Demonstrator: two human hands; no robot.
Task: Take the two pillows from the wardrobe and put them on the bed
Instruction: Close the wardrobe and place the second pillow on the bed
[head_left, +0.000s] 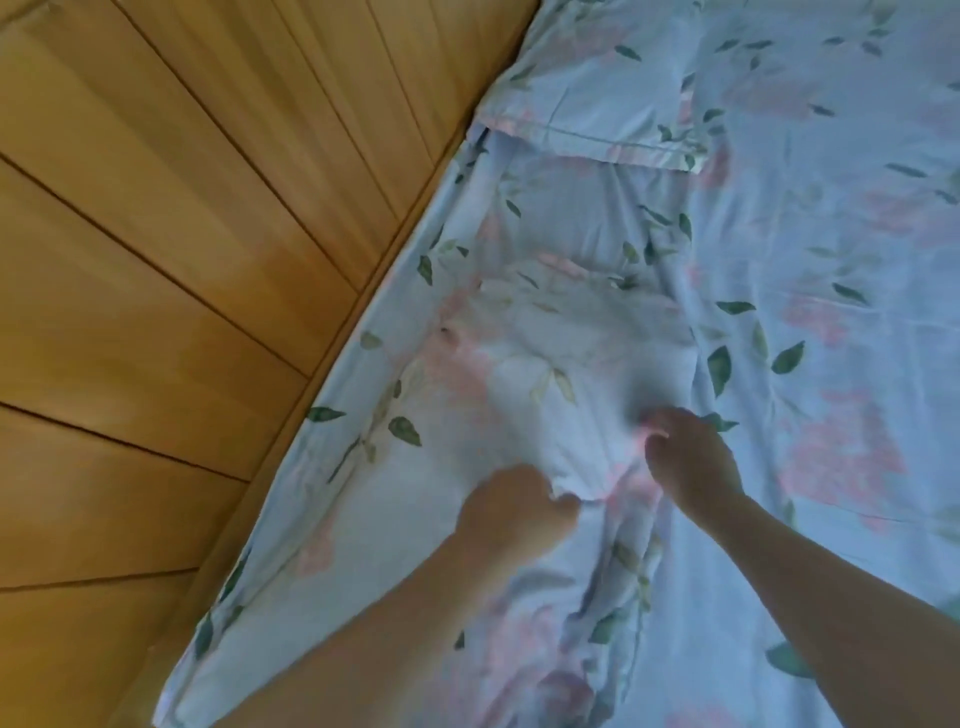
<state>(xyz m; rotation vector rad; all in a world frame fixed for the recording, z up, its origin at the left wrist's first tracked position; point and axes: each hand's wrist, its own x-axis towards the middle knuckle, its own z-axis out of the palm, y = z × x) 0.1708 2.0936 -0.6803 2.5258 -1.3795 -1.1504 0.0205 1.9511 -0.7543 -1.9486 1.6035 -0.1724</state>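
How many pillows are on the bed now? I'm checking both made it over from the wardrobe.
2. One pillow lies at the top beside the wooden headboard; the other pillow lies nearer, gripped by the left hand and right hand.

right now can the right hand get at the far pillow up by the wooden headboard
Probably yes, with a lean forward. The right hand is busy gripping the near pillow; only flat bedding lies between it and the far pillow.

Soft, even daylight with no glare, we see only a faint shadow under the right hand (693, 457), motion blur softening both hands and the floral sheet (831, 260), wood panelling (156, 234) bowed by wide-angle distortion at left, colours slightly washed out.
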